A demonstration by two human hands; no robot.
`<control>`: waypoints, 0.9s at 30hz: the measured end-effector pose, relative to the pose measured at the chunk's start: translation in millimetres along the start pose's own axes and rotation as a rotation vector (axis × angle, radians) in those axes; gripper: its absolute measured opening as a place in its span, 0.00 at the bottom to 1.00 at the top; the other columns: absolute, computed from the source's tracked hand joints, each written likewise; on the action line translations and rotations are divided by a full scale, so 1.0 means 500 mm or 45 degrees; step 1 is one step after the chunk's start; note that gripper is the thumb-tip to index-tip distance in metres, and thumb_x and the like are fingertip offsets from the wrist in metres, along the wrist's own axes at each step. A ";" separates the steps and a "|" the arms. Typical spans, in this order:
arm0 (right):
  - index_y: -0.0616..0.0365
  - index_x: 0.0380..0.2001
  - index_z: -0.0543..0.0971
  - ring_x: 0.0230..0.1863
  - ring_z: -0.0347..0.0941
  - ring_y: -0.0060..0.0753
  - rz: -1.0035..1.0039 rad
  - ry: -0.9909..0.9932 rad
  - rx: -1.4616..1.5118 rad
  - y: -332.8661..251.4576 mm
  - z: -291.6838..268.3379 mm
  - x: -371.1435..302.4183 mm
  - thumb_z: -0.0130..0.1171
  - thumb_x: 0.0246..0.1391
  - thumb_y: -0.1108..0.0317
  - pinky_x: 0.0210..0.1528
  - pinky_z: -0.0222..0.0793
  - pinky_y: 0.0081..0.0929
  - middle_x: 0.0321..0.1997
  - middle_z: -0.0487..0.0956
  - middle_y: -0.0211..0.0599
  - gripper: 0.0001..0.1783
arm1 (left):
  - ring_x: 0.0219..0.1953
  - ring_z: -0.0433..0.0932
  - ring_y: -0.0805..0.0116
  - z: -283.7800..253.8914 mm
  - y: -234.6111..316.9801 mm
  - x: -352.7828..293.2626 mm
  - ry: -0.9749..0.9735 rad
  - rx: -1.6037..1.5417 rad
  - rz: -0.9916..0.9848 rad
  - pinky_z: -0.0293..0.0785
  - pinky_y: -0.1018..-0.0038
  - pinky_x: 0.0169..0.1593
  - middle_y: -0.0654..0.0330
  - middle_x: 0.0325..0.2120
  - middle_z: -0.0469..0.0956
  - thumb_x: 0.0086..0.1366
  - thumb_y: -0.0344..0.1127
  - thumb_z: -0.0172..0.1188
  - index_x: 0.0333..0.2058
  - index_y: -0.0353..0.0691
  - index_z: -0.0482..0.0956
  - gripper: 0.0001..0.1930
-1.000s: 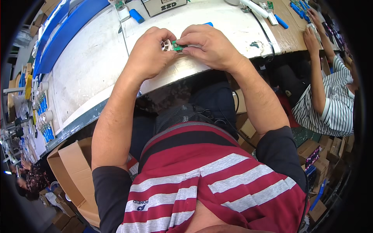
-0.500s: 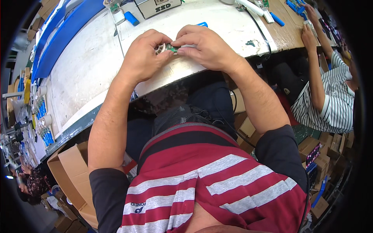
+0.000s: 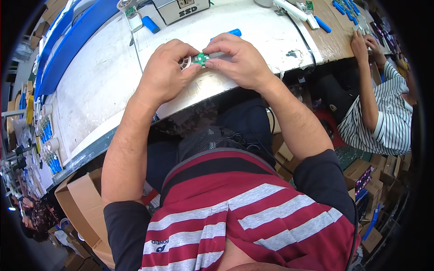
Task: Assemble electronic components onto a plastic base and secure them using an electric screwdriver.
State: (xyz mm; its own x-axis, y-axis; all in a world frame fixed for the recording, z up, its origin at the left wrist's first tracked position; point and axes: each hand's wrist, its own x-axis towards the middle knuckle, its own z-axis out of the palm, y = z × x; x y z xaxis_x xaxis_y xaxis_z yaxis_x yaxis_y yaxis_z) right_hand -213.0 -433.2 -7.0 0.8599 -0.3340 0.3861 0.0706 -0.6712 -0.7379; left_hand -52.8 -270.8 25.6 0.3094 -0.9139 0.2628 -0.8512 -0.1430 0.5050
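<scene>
Over the near part of the white bench, my left hand (image 3: 168, 72) is closed on a white part with a round, slotted end (image 3: 184, 63). A small green circuit board (image 3: 200, 58) lies against that part, between both hands. My right hand (image 3: 242, 62) holds the board's right end, index finger on the far side and thumb on the near side. Its other fingers are curled, and the exact contact is partly hidden. Just beyond my right hand lies a blue cylinder (image 3: 234, 32), partly covered by the fingers.
Farther back are another blue cylinder (image 3: 150, 24), a white round-headed unit (image 3: 134, 21) and a metal-fronted box (image 3: 183, 10). A white handle-shaped piece (image 3: 291, 10) and a black cable (image 3: 304, 38) are at the right. A co-worker's hands (image 3: 360, 43) work beyond them.
My right thumb and index finger have moved apart, so more of the green board shows. More of the blue cylinder behind is uncovered. The co-worker's hands have come together.
</scene>
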 end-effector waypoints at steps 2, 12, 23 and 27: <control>0.59 0.45 0.89 0.42 0.78 0.29 0.005 -0.012 0.014 0.001 0.001 0.002 0.71 0.61 0.67 0.44 0.72 0.22 0.50 0.82 0.34 0.11 | 0.37 0.77 0.62 -0.001 0.001 -0.001 0.002 -0.009 0.000 0.75 0.66 0.46 0.59 0.35 0.80 0.65 0.39 0.72 0.39 0.38 0.86 0.10; 0.59 0.45 0.89 0.39 0.77 0.27 -0.025 -0.009 -0.016 0.000 0.006 0.010 0.71 0.62 0.68 0.42 0.71 0.21 0.48 0.83 0.33 0.11 | 0.35 0.75 0.62 -0.002 0.000 0.002 -0.017 -0.053 -0.039 0.73 0.67 0.44 0.59 0.33 0.79 0.63 0.36 0.71 0.36 0.38 0.84 0.09; 0.59 0.46 0.88 0.40 0.78 0.27 -0.007 -0.012 0.005 0.004 -0.001 0.011 0.71 0.61 0.68 0.43 0.73 0.22 0.49 0.83 0.33 0.12 | 0.36 0.76 0.62 -0.010 0.012 0.017 -0.071 -0.080 -0.120 0.74 0.66 0.44 0.58 0.32 0.79 0.63 0.36 0.70 0.35 0.36 0.84 0.09; 0.60 0.48 0.87 0.42 0.79 0.27 -0.114 0.151 -0.042 0.012 -0.031 0.041 0.72 0.60 0.69 0.45 0.74 0.22 0.48 0.83 0.33 0.13 | 0.38 0.77 0.61 -0.009 0.007 0.015 -0.081 -0.009 -0.158 0.74 0.65 0.47 0.57 0.34 0.80 0.62 0.35 0.70 0.36 0.36 0.85 0.08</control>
State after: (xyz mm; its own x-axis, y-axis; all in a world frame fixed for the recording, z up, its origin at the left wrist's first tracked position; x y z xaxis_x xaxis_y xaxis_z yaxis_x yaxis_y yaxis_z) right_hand -202.9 -454.0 5.0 0.7850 -0.3466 0.5135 0.1256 -0.7226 -0.6798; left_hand -51.6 -276.3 33.1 0.3842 -0.9118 0.1452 -0.8050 -0.2539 0.5361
